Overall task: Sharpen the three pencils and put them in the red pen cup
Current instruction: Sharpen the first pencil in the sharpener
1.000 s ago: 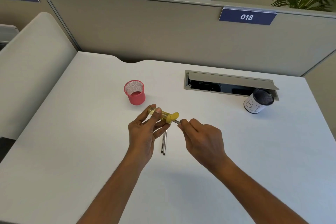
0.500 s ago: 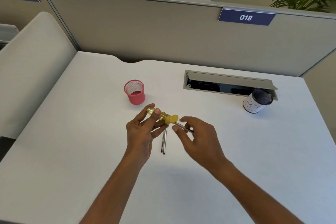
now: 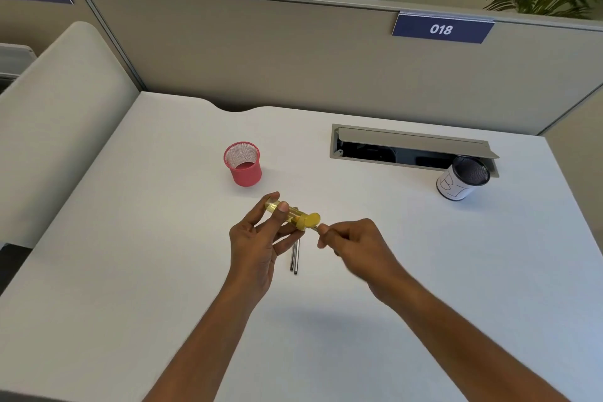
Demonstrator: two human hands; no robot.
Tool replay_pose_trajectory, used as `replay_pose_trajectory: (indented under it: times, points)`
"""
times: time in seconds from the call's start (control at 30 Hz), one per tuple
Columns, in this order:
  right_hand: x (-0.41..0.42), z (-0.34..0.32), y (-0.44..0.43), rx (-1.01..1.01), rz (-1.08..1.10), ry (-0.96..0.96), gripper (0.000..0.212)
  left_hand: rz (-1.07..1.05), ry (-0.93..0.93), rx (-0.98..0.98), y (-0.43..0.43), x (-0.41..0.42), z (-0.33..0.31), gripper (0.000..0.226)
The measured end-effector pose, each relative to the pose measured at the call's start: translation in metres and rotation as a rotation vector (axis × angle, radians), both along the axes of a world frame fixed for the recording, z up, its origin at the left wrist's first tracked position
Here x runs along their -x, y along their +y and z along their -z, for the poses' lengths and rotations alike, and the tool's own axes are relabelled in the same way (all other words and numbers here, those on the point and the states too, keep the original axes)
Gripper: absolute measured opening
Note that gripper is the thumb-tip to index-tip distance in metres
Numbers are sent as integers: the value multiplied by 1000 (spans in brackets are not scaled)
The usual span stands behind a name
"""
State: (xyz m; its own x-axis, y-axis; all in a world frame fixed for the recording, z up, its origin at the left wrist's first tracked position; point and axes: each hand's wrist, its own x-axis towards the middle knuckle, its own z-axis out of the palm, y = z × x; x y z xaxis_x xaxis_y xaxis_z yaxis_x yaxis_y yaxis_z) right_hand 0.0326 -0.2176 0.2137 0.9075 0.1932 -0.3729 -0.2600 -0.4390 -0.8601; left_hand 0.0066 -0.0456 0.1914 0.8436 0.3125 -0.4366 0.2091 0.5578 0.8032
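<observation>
My left hand (image 3: 257, 238) grips a yellow see-through pencil sharpener (image 3: 295, 216) above the white desk, its yellow cap end pointing right. My right hand (image 3: 352, 243) pinches a dark pencil (image 3: 316, 228) whose tip goes into the sharpener's cap end; most of that pencil is hidden by my fingers. Two more dark pencils (image 3: 294, 256) lie side by side on the desk just below the sharpener. The red mesh pen cup (image 3: 243, 164) stands upright beyond my left hand, with nothing visible in it.
A black mesh cup with a white paper label (image 3: 463, 178) stands at the far right. Behind it a cable hatch (image 3: 411, 148) is open in the desk (image 3: 146, 238). A beige partition closes the back and a padded divider the left.
My right hand loosened its fingers from the pencil half a second ago and has now closed on it again near the sharpener. My left hand has kept the sharpener nearly still.
</observation>
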Motion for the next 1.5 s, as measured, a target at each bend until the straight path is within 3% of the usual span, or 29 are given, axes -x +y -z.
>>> replay_pose_trajectory:
  times: [0.07, 0.13, 0.2, 0.27, 0.33, 0.4, 0.5, 0.57, 0.63, 0.7, 0.87, 0.93, 1.0, 1.07, 1.17, 1.27, 1.33, 1.4, 1.5]
  points:
    - [-7, -15, -5, -169, 56, 395, 23, 9, 1, 0, -1, 2, 1, 42]
    - [-6, -16, -6, -188, 20, 414, 23, -1, -2, 11, 0, 4, 2, 40]
    - [0, -5, -1, -42, -59, 33, 25, -33, -4, 29, 1, 3, 3, 34]
    - [6, 8, 2, 268, -124, -549, 27, -69, -1, 52, 2, 1, 3, 33]
    - [10, 21, 0, 616, -208, -968, 36, -101, 6, 78, 2, -1, 1, 34]
    - [9, 28, -2, 783, -245, -1187, 33, -114, 8, 84, 2, -3, 0, 34]
    - [6, 36, -3, 818, -232, -1309, 18, -96, 9, 70, 0, -4, 0, 31]
    - [4, 38, -4, 741, -237, -1281, 11, -81, 13, 65, -1, -4, 0, 29]
    - [5, 34, -1, 560, -225, -1103, 6, -66, 12, 43, 0, -4, 1, 29]
    - [5, 25, 4, 297, -144, -770, 15, -37, 5, 11, 2, -5, 3, 30]
    - [-14, -7, -1, -176, 48, 292, 29, 15, 7, 4, 2, -3, 4, 39]
    - [-15, -9, -4, -263, 62, 487, 27, 28, 4, 0, 3, -3, 3, 39]
    - [-10, -4, -3, -239, 28, 362, 27, 28, -3, -5, 4, -5, 3, 37]
    - [-2, 6, 0, -29, -55, -127, 24, 24, -12, -8, 5, -9, 0, 35]
    - [6, 25, -3, 497, -235, -842, 36, 12, -11, 2, 6, -13, -3, 33]
    - [7, 36, -4, 778, -288, -1162, 21, 6, 0, 16, 4, -14, -3, 37]
    - [4, 38, -4, 782, -284, -1198, 12, 2, 5, 27, 3, -12, -3, 43]
    - [5, 37, -2, 669, -270, -1098, 11, -2, 6, 28, 3, -11, -1, 47]
    - [1, 23, 7, 239, -124, -610, 24, 5, 4, 13, 4, -10, 2, 46]
